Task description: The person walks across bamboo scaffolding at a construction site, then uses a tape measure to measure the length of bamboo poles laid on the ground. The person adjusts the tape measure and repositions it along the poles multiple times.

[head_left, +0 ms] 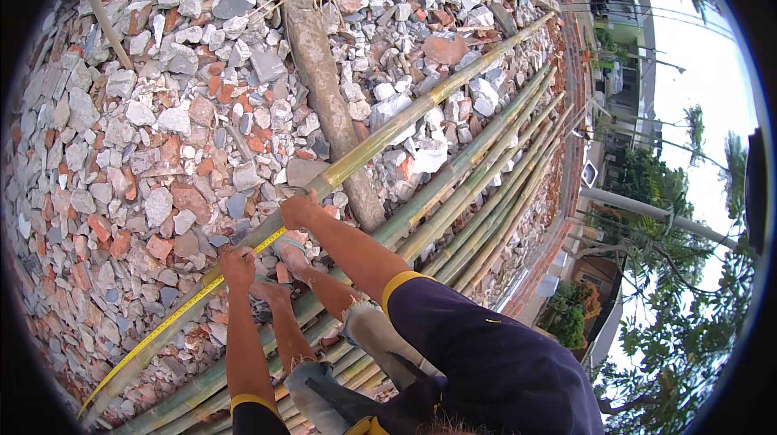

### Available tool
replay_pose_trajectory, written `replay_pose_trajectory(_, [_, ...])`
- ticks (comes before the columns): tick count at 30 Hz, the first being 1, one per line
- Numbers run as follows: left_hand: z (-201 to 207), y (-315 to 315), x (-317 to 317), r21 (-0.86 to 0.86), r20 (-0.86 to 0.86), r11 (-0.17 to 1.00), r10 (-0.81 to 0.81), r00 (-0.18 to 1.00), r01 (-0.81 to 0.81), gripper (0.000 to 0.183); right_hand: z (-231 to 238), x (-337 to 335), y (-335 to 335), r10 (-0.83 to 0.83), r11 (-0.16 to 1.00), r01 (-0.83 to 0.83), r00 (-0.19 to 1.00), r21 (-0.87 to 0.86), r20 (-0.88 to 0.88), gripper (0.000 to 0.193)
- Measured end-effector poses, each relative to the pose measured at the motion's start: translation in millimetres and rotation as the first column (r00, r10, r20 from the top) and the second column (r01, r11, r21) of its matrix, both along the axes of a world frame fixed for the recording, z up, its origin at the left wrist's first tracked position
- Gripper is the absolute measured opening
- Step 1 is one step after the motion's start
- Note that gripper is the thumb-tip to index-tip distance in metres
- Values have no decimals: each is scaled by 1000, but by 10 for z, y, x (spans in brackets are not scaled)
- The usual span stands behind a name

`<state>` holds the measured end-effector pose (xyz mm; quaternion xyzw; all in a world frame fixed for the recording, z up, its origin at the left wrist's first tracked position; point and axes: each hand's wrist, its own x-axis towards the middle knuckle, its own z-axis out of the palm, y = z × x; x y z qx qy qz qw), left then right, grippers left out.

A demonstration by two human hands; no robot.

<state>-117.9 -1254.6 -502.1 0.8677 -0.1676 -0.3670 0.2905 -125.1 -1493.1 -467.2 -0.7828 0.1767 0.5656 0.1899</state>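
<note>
A long bamboo pole runs slantwise across the view over the rubble. Along its lower left stretch lies a yellow tape measure blade. My left hand is closed on the tape, pressing it to the pole. Farther up, my right hand is closed at the pole's side, where the tape runs in under the fingers. A thin dark piece shows beside those fingers, too small to name. Both my feet, in sandals, stand just below the hands.
Several more bamboo poles lie side by side to the right and under my legs. Broken brick and concrete rubble covers the ground. A concrete beam lies beneath the pole. Another stick rests at upper left; trees and buildings stand at right.
</note>
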Motion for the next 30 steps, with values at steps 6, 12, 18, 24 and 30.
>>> replay_pose_trajectory(6, [32,-20,-78,9,73,999,39,997,-40,8,-440,-262,-51,70,997,-68,995,-29,68,31])
replay_pose_trajectory(12, [140,-162,-145,296,93,950,78,993,-102,13,-1004,-416,-426,681,398,-913,356,84,640,10])
replay_pose_trajectory(18, [136,-122,-162,240,104,962,106,989,-129,10,-1110,-466,-552,520,470,-866,428,171,739,11])
replay_pose_trajectory(24, [42,-52,-227,253,145,958,99,984,-134,9,-1018,-396,-501,484,654,-699,680,288,550,12])
replay_pose_trajectory(30, [162,87,-184,292,114,953,51,992,-82,12,-888,-375,-504,521,565,-783,582,259,624,14])
